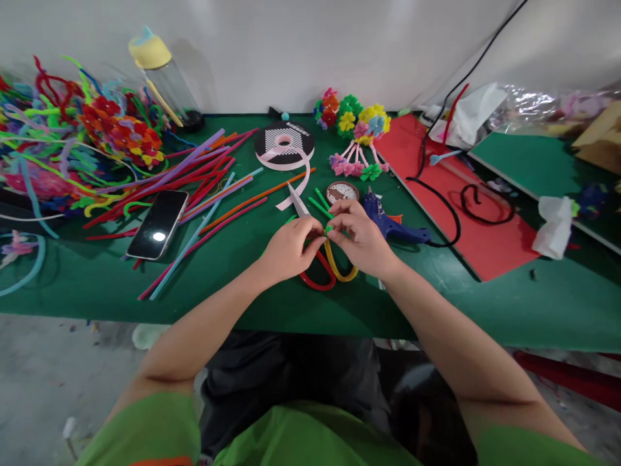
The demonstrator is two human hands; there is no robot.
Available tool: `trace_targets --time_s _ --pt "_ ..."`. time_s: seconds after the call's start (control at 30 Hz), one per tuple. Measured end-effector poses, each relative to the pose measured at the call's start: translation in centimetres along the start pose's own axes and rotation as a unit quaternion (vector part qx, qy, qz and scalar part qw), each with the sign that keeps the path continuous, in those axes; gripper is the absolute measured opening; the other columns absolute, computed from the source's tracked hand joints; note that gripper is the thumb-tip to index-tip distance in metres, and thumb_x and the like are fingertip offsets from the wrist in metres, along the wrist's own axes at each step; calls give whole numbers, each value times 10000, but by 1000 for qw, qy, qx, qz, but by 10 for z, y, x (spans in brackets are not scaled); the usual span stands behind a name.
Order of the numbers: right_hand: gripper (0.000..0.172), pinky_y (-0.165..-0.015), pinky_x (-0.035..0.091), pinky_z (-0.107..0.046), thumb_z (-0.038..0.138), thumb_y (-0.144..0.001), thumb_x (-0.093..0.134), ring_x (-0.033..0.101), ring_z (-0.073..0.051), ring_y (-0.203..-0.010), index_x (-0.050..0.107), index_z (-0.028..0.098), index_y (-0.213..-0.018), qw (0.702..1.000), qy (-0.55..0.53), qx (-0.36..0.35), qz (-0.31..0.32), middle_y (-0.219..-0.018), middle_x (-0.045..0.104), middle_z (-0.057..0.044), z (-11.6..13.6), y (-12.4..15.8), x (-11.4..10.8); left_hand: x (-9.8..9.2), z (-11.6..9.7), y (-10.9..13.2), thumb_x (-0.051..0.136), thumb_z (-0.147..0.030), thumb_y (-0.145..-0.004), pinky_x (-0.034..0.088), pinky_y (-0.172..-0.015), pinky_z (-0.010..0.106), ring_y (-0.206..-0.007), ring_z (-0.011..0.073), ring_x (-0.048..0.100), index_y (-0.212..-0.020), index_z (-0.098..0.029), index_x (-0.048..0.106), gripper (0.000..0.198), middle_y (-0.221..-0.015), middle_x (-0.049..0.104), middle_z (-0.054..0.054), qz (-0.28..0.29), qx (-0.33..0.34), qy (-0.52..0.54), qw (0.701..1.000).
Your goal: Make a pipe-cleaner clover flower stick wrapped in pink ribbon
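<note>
My left hand (294, 246) and my right hand (361, 236) meet above the middle of the table, fingertips pinched on a small bent green pipe cleaner (328, 230). How its ends run between the fingers is partly hidden. Beneath my hands lies a pair of scissors (297, 200), blades pointing away, one handle loop red and the other yellow. Green pipe cleaner pieces (319, 203) show just beyond my fingers. Close to my right hand are a round container of white beads (342, 191) and a blue glue gun (388, 220).
Loose pipe cleaners (213, 175) and a phone (158, 224) lie left, near a heap of pipe cleaner flowers (121, 129) and a bottle (167, 77). A ribbon spool (284, 144) and finished flowers (359, 123) stand behind. A black cable (444, 200) crosses a red board (466, 239).
</note>
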State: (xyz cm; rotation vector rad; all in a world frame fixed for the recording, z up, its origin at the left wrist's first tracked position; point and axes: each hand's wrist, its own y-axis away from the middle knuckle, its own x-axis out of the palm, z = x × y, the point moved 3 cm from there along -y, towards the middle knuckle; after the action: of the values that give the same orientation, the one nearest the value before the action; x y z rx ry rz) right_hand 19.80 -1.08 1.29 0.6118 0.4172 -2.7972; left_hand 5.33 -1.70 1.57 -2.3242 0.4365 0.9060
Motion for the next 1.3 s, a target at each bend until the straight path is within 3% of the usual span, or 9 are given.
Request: trace_targets --time_s 0.23,0.4,0.63,1.03,1.3 --pt "75 -776 452 -371 200 -745 556 488 -188 -939 540 189 -672 999 -36 39 13 -1003 448 -61 2 0 -2 -1 2 1 524 -189 -797 459 -716 316 -782 159 555 -874 -165 481 92 -811 587 45 -26 -11 -33 999" --pt "124 -771 442 -351 234 -730 581 492 -177 -924 529 180 -630 994 -85 65 23 -981 456 -57 4 1 -1 -1 2 1 495 -193 -818 439 -745 334 -845 182 535 -865 -168 492 53 -845 592 57 -45 22 -63 997" --pt "140 -754 437 -325 318 -725 615 485 -154 -880 583 186 -689 981 -161 105 -20 -959 461 -50 0 1 0 -1 0 2 434 -171 -846 422 -775 331 -859 171 525 -825 -172 510 79 -845 600 56 -50 53 -61 995" --pt "92 -630 414 -283 259 -698 621 463 -110 -755 597 171 -687 979 -162 124 13 -979 461 -46 -2 3 2 -1 -2 3 454 -163 -836 380 -739 334 -857 185 527 -805 -178 504 61 -825 614 42 -48 63 -109 991" --pt "76 -615 397 -299 232 -741 571 409 -79 -628 581 173 -695 994 -75 83 19 -955 452 -37 1 1 -2 -1 -1 3 471 -200 -838 392 -748 332 -857 182 538 -811 -180 505 48 -830 615 43 -54 52 -114 991"
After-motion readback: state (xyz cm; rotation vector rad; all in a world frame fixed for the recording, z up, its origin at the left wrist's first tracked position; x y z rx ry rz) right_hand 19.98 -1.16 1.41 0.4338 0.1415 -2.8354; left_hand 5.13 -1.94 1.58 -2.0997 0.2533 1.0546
